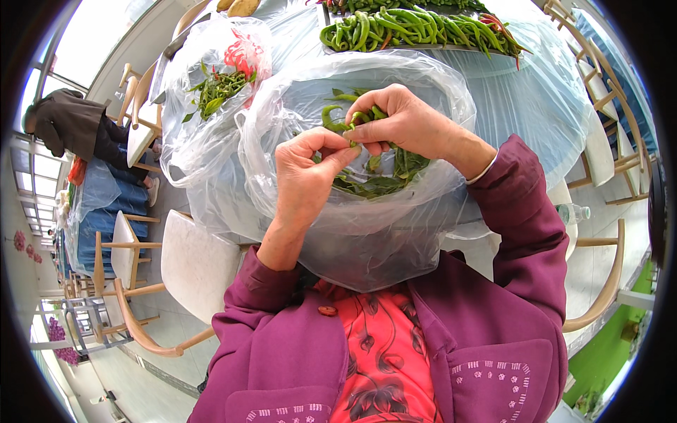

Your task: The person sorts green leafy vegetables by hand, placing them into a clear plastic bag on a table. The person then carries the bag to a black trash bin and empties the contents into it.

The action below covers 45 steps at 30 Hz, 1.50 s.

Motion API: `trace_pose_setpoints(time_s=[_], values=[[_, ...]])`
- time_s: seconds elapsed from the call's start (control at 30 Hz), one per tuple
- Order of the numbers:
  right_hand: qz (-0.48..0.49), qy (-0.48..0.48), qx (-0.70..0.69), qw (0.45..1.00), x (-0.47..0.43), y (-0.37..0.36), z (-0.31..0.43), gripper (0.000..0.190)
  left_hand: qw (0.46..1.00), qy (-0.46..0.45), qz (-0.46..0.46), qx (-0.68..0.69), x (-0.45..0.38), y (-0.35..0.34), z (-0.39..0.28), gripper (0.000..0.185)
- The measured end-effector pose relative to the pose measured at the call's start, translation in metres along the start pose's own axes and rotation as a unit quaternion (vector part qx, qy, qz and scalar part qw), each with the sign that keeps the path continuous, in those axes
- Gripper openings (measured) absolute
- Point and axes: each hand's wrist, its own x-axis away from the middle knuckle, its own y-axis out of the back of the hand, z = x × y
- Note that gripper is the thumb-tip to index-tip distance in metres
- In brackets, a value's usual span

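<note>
My left hand pinches the stem end of a green chili pepper between thumb and forefinger. My right hand grips the same pepper, with its fingers curled around part of it. The two hands meet above the mouth of a large clear plastic bag. Inside the bag lie green leaves and stems. A curved green pepper shows just beyond my fingertips; whether my right hand also holds it, I cannot tell.
A tray of green chili peppers, a few red, sits at the table's far side. To the left, another clear bag holds stems and leaves. Chairs flank the plastic-covered table. A person bends at another table.
</note>
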Motion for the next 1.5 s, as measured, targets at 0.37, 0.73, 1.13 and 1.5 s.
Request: trace_pose_setpoints(time_s=[0.37, 0.73, 1.13, 1.5], values=[[0.077, -0.084, 0.009, 0.993, 0.006, 0.035, 0.012, 0.014, 0.958, -0.150, 0.071, -0.235, -0.005, -0.003, -0.006, 0.007], [0.277, -0.174, 0.125, 0.936, 0.021, 0.082, 0.020, 0.016, 0.898, -0.301, 0.154, -0.283, -0.020, -0.056, -0.004, 0.013], [0.231, -0.182, 0.121, 0.948, 0.019, 0.091, 0.018, 0.015, 0.869, -0.276, 0.153, -0.381, -0.016, -0.076, 0.007, 0.022], [0.223, -0.146, 0.098, 0.959, 0.019, 0.093, 0.016, 0.015, 0.890, -0.243, 0.145, -0.359, -0.017, -0.075, 0.009, 0.016]])
